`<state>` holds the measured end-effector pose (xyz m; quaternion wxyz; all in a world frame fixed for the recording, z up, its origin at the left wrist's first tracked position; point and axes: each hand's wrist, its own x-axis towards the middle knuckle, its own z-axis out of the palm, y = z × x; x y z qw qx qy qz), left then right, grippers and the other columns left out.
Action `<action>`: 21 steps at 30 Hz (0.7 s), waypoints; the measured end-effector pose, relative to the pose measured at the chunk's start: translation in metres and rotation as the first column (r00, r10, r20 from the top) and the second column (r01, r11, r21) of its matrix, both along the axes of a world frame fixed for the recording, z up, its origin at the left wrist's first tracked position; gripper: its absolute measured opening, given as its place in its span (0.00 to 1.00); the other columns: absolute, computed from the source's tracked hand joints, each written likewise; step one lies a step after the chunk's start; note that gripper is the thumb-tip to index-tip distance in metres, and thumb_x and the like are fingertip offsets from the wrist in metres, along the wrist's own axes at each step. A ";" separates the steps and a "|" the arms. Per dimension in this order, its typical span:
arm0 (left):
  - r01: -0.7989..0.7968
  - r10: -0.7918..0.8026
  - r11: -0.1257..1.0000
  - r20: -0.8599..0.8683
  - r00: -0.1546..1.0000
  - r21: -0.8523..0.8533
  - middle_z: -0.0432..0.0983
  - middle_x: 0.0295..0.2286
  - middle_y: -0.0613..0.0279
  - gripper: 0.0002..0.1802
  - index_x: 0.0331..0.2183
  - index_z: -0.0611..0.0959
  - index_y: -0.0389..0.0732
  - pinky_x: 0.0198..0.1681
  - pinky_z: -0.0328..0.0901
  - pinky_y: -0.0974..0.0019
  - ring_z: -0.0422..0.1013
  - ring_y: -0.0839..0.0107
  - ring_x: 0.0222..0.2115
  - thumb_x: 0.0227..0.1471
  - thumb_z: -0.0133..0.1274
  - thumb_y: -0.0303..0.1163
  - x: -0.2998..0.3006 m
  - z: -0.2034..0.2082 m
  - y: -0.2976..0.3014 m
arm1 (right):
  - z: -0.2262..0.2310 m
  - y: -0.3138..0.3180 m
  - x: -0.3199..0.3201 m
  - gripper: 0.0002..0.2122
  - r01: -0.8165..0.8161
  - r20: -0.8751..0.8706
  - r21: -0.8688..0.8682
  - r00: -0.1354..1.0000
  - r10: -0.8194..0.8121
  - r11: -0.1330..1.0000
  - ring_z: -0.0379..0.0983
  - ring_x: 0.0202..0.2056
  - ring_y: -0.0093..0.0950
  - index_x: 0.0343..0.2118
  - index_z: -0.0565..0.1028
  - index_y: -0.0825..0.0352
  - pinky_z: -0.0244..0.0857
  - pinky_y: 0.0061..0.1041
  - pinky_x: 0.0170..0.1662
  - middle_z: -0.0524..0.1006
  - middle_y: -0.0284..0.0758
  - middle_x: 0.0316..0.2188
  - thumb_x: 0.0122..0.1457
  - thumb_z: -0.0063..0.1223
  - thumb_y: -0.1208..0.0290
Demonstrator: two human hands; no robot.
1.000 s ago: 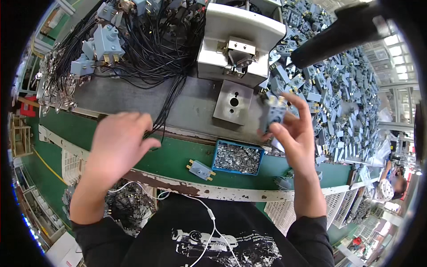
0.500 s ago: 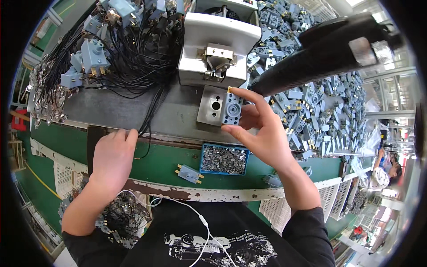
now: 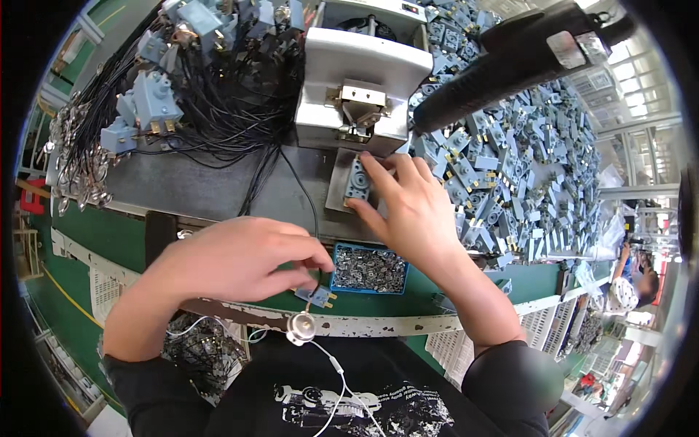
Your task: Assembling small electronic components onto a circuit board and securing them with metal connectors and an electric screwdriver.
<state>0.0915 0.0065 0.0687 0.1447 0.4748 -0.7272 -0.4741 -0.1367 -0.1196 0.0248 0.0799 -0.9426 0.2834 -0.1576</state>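
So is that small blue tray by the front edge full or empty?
Full, or nearly. The blue tray is heaped with small silvery metal parts almost to its rim, with no bare bottom showing. It sits between the left hand and the right hand.

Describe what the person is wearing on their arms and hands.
Both hands are bare, no gloves or rings visible: the left hand and the right hand. The forearms are bare too; black sleeves start near the elbows. The black top has a white print, and a thin white earphone cable runs down it.
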 end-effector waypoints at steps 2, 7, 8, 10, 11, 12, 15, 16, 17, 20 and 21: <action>0.009 -0.006 0.998 0.053 0.999 -0.057 0.79 0.34 0.59 0.10 0.40 0.86 0.44 0.43 0.71 0.55 0.77 0.56 0.39 0.54 0.62 0.31 -0.009 -0.008 -0.001 | 0.009 0.001 0.003 0.27 -0.002 -0.120 0.049 0.993 0.008 0.999 0.73 0.42 0.42 0.57 0.75 0.65 0.71 0.35 0.43 0.76 0.42 0.42 0.57 0.66 0.58; -0.063 0.092 0.856 0.031 0.995 -0.514 0.75 0.33 0.64 0.12 0.37 0.83 0.45 0.48 0.69 0.53 0.75 0.60 0.39 0.47 0.64 0.28 -0.024 -0.027 -0.009 | 0.074 0.034 -0.033 0.33 -0.517 0.363 0.514 0.854 0.372 0.685 0.81 0.44 0.40 0.52 0.81 0.63 0.77 0.34 0.44 0.78 0.45 0.50 0.45 0.74 0.47; -0.046 0.049 0.861 -0.006 0.999 -0.506 0.74 0.31 0.63 0.12 0.38 0.82 0.45 0.44 0.69 0.54 0.74 0.61 0.38 0.48 0.63 0.28 -0.024 -0.028 -0.014 | 0.080 0.041 -0.031 0.29 -0.586 0.315 0.366 0.809 0.497 0.723 0.82 0.39 0.37 0.50 0.82 0.64 0.77 0.31 0.39 0.79 0.45 0.48 0.47 0.76 0.53; -0.034 0.054 0.825 0.018 0.998 -0.564 0.72 0.28 0.64 0.14 0.41 0.82 0.45 0.40 0.69 0.57 0.74 0.63 0.33 0.49 0.61 0.29 -0.023 -0.022 -0.019 | 0.076 0.041 -0.038 0.18 -0.576 0.193 0.121 0.812 0.550 0.808 0.82 0.36 0.36 0.46 0.83 0.65 0.77 0.30 0.38 0.81 0.42 0.43 0.53 0.72 0.66; -0.028 0.085 0.797 0.066 0.994 -0.603 0.71 0.27 0.64 0.16 0.41 0.83 0.45 0.38 0.68 0.57 0.73 0.62 0.31 0.47 0.63 0.29 -0.023 -0.017 -0.019 | 0.068 0.033 -0.044 0.14 -0.498 0.264 0.114 0.849 0.457 0.860 0.82 0.33 0.34 0.45 0.82 0.66 0.76 0.29 0.37 0.82 0.41 0.41 0.55 0.68 0.72; -0.016 0.110 0.771 0.108 0.988 -0.637 0.69 0.26 0.64 0.17 0.41 0.84 0.46 0.37 0.67 0.58 0.72 0.62 0.30 0.45 0.64 0.30 -0.024 -0.017 -0.021 | 0.055 0.023 -0.048 0.10 -0.407 0.331 0.119 0.876 0.351 0.905 0.81 0.31 0.32 0.43 0.82 0.67 0.75 0.28 0.36 0.82 0.40 0.39 0.57 0.64 0.78; -0.014 0.151 0.748 0.149 0.977 -0.663 0.66 0.23 0.64 0.13 0.38 0.85 0.46 0.32 0.64 0.59 0.69 0.64 0.27 0.47 0.64 0.33 -0.018 -0.011 -0.024 | 0.037 0.000 -0.057 0.10 -0.116 0.353 0.489 0.933 -0.075 0.864 0.80 0.36 0.28 0.42 0.81 0.70 0.74 0.26 0.38 0.82 0.41 0.41 0.56 0.64 0.79; 0.014 0.164 0.758 0.211 0.964 -0.653 0.66 0.22 0.64 0.11 0.36 0.85 0.46 0.32 0.64 0.60 0.69 0.64 0.27 0.48 0.64 0.34 -0.017 -0.006 -0.025 | 0.038 0.004 -0.060 0.15 -0.222 0.382 0.327 0.920 0.087 0.919 0.80 0.38 0.30 0.44 0.81 0.70 0.74 0.27 0.38 0.82 0.42 0.44 0.54 0.69 0.75; 0.030 0.148 0.767 0.222 0.964 -0.641 0.66 0.22 0.64 0.08 0.34 0.85 0.46 0.32 0.65 0.59 0.69 0.63 0.27 0.49 0.64 0.33 -0.017 -0.002 -0.028 | 0.045 0.009 -0.057 0.17 -0.253 0.333 0.164 0.924 0.188 0.953 0.79 0.37 0.32 0.46 0.81 0.70 0.74 0.28 0.37 0.81 0.42 0.45 0.53 0.70 0.72; 0.045 0.158 0.793 0.276 0.948 -0.607 0.68 0.22 0.63 0.07 0.33 0.84 0.45 0.32 0.65 0.58 0.70 0.61 0.27 0.50 0.63 0.33 -0.012 0.002 -0.027 | 0.057 0.022 -0.042 0.24 -0.323 0.209 -0.001 0.925 0.316 0.946 0.79 0.36 0.33 0.49 0.80 0.67 0.74 0.28 0.36 0.80 0.41 0.47 0.49 0.72 0.65; 0.047 0.155 0.794 0.277 0.948 -0.607 0.68 0.22 0.63 0.07 0.33 0.84 0.45 0.32 0.65 0.58 0.70 0.61 0.27 0.50 0.63 0.33 -0.010 0.006 -0.028 | 0.057 0.024 -0.040 0.24 -0.329 0.034 -0.006 0.944 0.329 0.944 0.80 0.35 0.32 0.50 0.80 0.66 0.74 0.27 0.35 0.80 0.41 0.47 0.49 0.71 0.66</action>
